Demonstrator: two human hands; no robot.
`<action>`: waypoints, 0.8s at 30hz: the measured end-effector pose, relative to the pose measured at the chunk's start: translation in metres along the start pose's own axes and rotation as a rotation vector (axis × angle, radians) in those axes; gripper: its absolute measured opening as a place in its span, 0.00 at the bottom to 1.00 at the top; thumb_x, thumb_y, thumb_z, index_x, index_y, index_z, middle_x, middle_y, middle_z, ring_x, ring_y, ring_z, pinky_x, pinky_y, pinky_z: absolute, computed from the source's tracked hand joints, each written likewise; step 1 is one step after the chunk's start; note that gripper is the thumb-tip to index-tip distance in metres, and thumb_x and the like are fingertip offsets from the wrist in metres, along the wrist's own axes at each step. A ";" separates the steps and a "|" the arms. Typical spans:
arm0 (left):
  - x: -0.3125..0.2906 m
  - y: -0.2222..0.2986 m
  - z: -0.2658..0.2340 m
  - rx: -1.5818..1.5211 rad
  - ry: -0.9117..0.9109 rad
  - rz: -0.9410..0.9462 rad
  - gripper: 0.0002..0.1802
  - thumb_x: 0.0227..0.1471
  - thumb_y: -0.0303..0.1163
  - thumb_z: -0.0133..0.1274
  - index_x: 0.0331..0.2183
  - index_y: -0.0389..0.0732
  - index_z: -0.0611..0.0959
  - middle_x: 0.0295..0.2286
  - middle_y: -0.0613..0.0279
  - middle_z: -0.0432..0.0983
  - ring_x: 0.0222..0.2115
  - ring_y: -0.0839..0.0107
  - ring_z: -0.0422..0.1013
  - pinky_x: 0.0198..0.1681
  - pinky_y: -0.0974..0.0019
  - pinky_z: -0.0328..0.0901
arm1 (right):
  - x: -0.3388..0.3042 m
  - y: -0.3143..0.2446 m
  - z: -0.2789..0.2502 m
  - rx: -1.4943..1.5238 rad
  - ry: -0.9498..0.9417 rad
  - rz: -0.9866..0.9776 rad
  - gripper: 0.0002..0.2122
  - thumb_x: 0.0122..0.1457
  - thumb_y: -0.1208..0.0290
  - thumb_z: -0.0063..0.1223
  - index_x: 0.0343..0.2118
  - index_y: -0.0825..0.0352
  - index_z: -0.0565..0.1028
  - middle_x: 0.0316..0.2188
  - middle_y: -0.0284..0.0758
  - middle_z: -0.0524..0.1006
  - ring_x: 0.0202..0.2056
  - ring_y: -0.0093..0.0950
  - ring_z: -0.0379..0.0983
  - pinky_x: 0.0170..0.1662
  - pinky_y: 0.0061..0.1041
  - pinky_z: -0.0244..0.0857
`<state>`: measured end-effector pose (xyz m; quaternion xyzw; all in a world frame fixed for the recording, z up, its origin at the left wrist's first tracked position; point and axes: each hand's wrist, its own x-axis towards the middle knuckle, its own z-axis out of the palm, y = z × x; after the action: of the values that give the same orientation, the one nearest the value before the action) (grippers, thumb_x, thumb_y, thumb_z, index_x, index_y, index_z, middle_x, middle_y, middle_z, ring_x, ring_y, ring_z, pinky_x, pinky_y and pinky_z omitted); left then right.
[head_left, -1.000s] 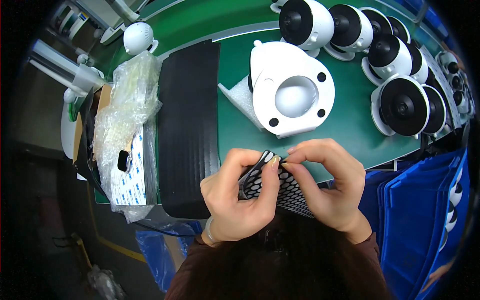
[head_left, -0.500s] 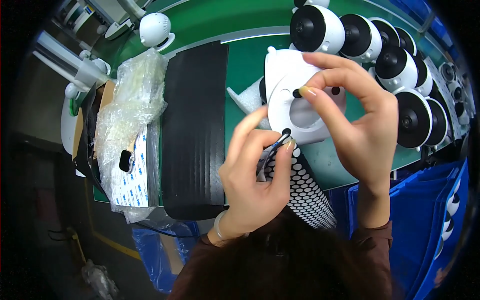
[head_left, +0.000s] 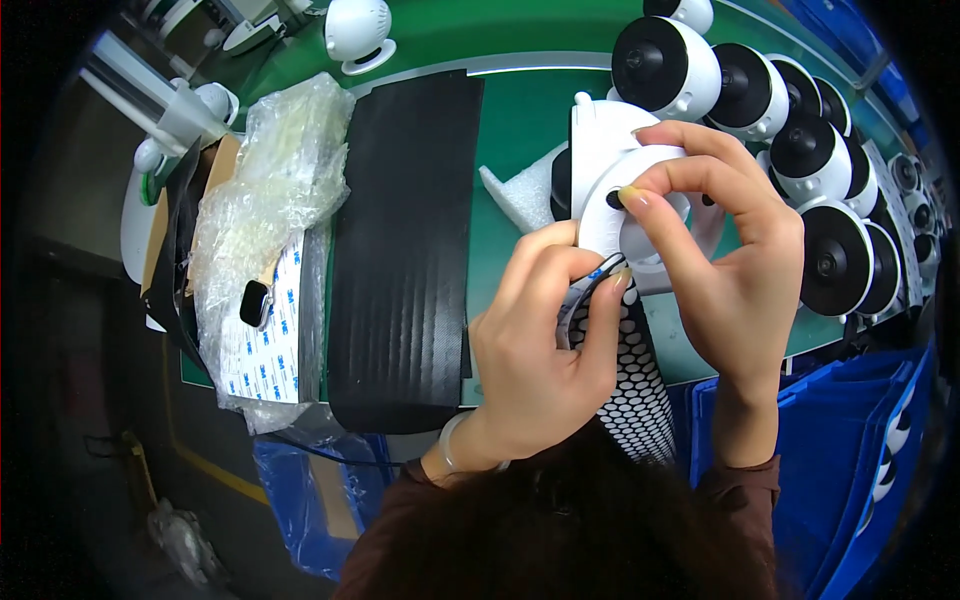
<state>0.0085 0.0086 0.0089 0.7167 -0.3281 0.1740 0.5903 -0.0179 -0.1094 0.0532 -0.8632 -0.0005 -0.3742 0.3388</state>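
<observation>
A white camera housing [head_left: 598, 135] with a round ring base [head_left: 600, 228] lies tilted on the bench before me. My right hand [head_left: 735, 240] grips the ring, its thumb tip at a round black pad [head_left: 614, 197] on the ring's face. A second dark spot [head_left: 708, 199] shows on the ring's right side, partly behind my fingers. My left hand [head_left: 545, 340] pinches the curled upper end of a black sheet with rows of white dots [head_left: 645, 395], close to the ring's lower left. Its index finger meets the ring's edge. The sheet runs down toward me.
Several white cameras with black fronts [head_left: 660, 65] stand at the right and back. A black mat [head_left: 405, 250] lies left of my hands, beside a plastic-wrapped stack [head_left: 275, 190] bearing a watch [head_left: 255, 303]. White foam [head_left: 520, 190] touches the housing. A blue crate [head_left: 840, 420] stands lower right.
The view has shifted, so most things appear farther right. The ring has tilted, and the black pad at its lower left no longer shows. Both hands keep their grips.
</observation>
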 end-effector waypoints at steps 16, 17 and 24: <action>0.005 0.009 -0.020 0.046 -0.068 -0.021 0.06 0.38 0.23 0.51 0.24 0.35 0.71 0.32 0.56 0.70 0.17 0.65 0.68 0.19 0.72 0.61 | 0.068 0.003 -0.020 -0.164 -0.788 -0.278 0.10 0.41 0.73 0.55 0.29 0.67 0.74 0.19 0.32 0.72 0.24 0.18 0.68 0.26 0.15 0.60; 0.005 0.011 -0.025 0.023 -0.104 -0.100 0.06 0.37 0.22 0.52 0.23 0.35 0.72 0.36 0.53 0.69 0.19 0.67 0.69 0.22 0.74 0.62 | 0.081 0.001 -0.018 -0.103 -0.880 -0.108 0.07 0.38 0.72 0.57 0.20 0.70 0.75 0.16 0.33 0.71 0.22 0.20 0.68 0.24 0.17 0.59; -0.023 -0.030 -0.080 -0.154 -0.120 -0.388 0.02 0.39 0.16 0.45 0.23 0.30 0.71 0.36 0.51 0.69 0.29 0.78 0.66 0.33 0.77 0.60 | 0.219 0.056 0.040 0.136 -0.764 0.435 0.11 0.41 0.66 0.57 0.23 0.70 0.76 0.16 0.33 0.71 0.16 0.19 0.65 0.17 0.16 0.55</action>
<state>0.0230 0.0946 -0.0078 0.7282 -0.2311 -0.0114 0.6451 0.1802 -0.1846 0.1420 -0.8954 0.0314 0.0526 0.4410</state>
